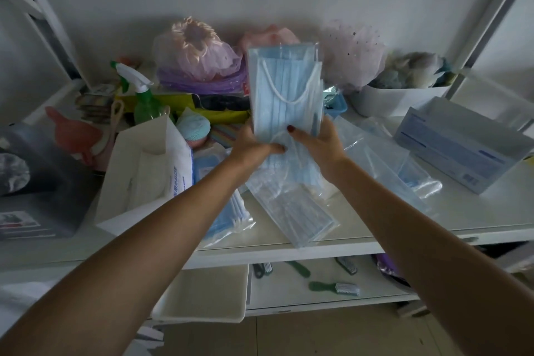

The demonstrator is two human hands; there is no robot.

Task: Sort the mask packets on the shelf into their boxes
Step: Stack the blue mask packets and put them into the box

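Above the middle of the white shelf point(476, 211) I hold a clear packet of blue masks point(284, 87) upright. My left hand point(254, 144) grips its lower left edge and my right hand point(320, 141) grips its lower right edge, thumb across the front. More mask packets point(297, 217) lie loose on the shelf under my hands, others point(384, 159) to the right and some point(231, 217) to the left. An open white box point(144, 170) stands at the left. A blue-and-white mask box point(462, 144) lies open at the right.
A green spray bottle point(144, 95), a pink funnel point(72, 130), bagged hair caps point(199, 55) and a white tub point(401, 98) crowd the back of the shelf. A dark box point(34, 176) sits far left. Brushes point(335, 287) and a white tray point(202, 295) lie on the lower shelf.
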